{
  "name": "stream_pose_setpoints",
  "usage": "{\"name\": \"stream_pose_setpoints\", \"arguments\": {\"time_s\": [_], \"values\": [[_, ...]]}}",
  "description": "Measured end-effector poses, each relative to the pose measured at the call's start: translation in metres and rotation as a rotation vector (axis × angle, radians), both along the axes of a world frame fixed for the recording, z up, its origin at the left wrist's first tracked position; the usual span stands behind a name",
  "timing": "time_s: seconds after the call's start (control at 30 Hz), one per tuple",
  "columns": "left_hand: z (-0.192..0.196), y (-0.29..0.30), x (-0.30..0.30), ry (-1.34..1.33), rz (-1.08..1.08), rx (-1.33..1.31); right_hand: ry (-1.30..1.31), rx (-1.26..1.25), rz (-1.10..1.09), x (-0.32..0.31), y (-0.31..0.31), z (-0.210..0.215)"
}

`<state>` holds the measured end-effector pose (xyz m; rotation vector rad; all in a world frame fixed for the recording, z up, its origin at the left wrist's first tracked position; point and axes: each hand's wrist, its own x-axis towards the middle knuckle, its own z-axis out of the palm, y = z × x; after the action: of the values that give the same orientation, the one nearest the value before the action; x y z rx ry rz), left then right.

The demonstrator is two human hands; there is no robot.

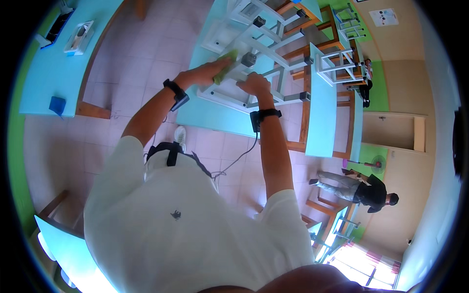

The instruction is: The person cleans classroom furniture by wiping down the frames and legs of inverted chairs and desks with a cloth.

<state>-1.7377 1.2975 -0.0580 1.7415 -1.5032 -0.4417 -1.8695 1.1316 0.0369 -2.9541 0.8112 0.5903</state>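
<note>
White shirt fabric occupies the foreground, below two forearms extended over a light-blue bench. Left hand: grip closed on a green cloth, which is slightly blurred and set against the underside of a white stool. Right hand: fingers curled in against the same stool's frame; whether the grip closes around a bar cannot be told. The stool rests upside down on the bench, seat down, legs raised and fitted with dark feet. Further upturned stools stand just beyond it. Each wrist carries a dark band with a small device; a cable runs from the right wristband toward the waist. On the left side, a separate bench supports a white tray and a blue item at its near corner. On the right side, another bench bears an upturned stool. Further right, a person in a dark top stands near a fan.
</note>
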Motion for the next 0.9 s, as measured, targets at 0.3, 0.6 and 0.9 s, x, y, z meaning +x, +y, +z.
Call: {"name": "stream_pose_setpoints", "arguments": {"time_s": [0.3,0.6,0.9], "values": [[0.016,-0.004,0.013,-0.006,-0.007,0.052,-0.080,0.003,0.032,0.009,0.014,0.001],[0.053,-0.001,0.001,0.005,-0.051,0.205,-0.114,-0.009,-0.014,-0.005,0.009,-0.001],[-0.007,-0.008,-0.011,0.326,0.151,-0.343,-0.153,-0.046,-0.030,-0.005,0.023,0.001]]}}
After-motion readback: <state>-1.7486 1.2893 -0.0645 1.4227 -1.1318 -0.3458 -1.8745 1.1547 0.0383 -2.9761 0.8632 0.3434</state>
